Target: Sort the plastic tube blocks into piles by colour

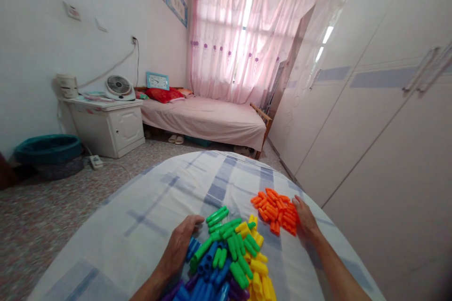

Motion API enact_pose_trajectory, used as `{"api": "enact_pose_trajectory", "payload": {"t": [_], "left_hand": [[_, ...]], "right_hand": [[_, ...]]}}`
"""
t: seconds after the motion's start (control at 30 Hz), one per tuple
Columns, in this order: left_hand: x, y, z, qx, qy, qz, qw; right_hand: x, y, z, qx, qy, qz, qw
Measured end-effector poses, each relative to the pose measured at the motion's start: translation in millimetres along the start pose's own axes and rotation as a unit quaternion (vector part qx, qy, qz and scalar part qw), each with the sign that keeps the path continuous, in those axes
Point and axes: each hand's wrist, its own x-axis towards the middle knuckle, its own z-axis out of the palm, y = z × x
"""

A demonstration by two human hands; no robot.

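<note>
Head view: a round-edged table covered by a white cloth with blue-grey bands (148,249), two bare hands above its near part.
Orange pile: short, ridged, bright orange plastic pieces (277,211), heaped on the cloth to the right of centre, apart from the other colours.
Mixed pile: nearer the person, at the centre; glossy green plastic tubes (239,275) lie on top, blue plastic tubes (208,289) below and to the left, yellow plastic tubes (260,268) along the right side, some purple plastic pieces (191,283) low at the near edge.
Left hand (181,242): at the left side of the mixed pile, beside the blue and green tubes; fingers loosely bent, nothing seen in the grip. Contact with the pile: cannot tell.
Right hand (305,218): along the right edge of the orange pile; fingers apart from the palm, slightly curved, no piece seen enclosed. Inner side partly hidden.
Bed: pink-sheeted, wooden-ended (205,117), beyond the table, below sheer pink curtains (219,23).
Left wall: white cabinet (130,127) bearing a white fan (119,85); teal-rimmed bin (49,142) on the speckled floor.
Right side: tall, glossy white wardrobe (374,117).
</note>
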Motion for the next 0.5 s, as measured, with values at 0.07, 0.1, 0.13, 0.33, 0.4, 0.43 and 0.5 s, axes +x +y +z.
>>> {"api": "enact_pose_trajectory", "payload": {"t": [0.07, 0.1, 0.13, 0.33, 0.4, 0.43, 0.5], "left_hand": [[0, 2, 0.8, 0.009, -0.005, 0.006, 1.000], [1, 3, 1.2, 0.013, -0.006, 0.006, 1.000], [1, 3, 1.5, 0.017, -0.006, 0.007, 1.000], [-1, 9, 2.4, 0.046, -0.027, 0.015, 0.998], [-2, 13, 2.5, 0.054, -0.029, 0.018, 0.998], [-2, 15, 2.6, 0.057, -0.030, 0.018, 0.998], [-3, 19, 2.9, 0.061, -0.030, 0.018, 0.998]], "right_hand": [[9, 2, 9, 0.004, -0.017, 0.022, 1.000], [11, 3, 12, 0.006, -0.027, 0.031, 0.999], [11, 3, 15, 0.008, -0.038, 0.034, 0.999], [-17, -11, 10, 0.047, -0.100, 0.028, 0.993], [-37, -24, 7, 0.087, -0.117, 0.041, 0.988], [-49, -31, 6, 0.116, -0.128, 0.048, 0.984], [-76, -48, 5, 0.197, -0.165, 0.055, 0.965]]}}
